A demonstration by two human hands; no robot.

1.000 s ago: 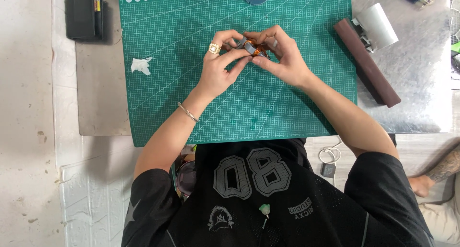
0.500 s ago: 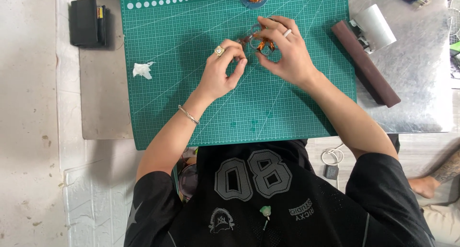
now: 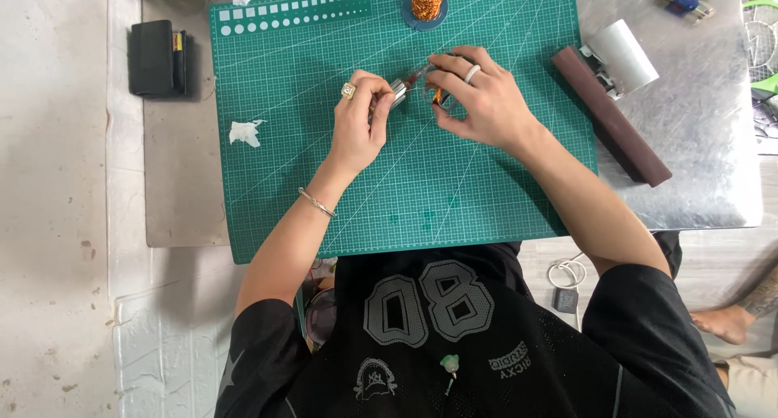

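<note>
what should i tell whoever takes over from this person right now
Left hand: pinching a small silver metal cylinder over the green cutting mat.
Right hand: fingers closed on a small coil of copper wire, right beside the cylinder.
Copper wire spool sits at the mat's top edge; dark brown bar and white roll to the right.
Done: some wire is already coiled.
Left: cannot tell how much.

Hands drawn slightly apart since a second ago; left hand (image 3: pixel 362 120) now pinches small silver cylinder (image 3: pixel 398 93), right hand (image 3: pixel 478 98) cups copper-wound piece (image 3: pixel 438 96) beside it
</note>
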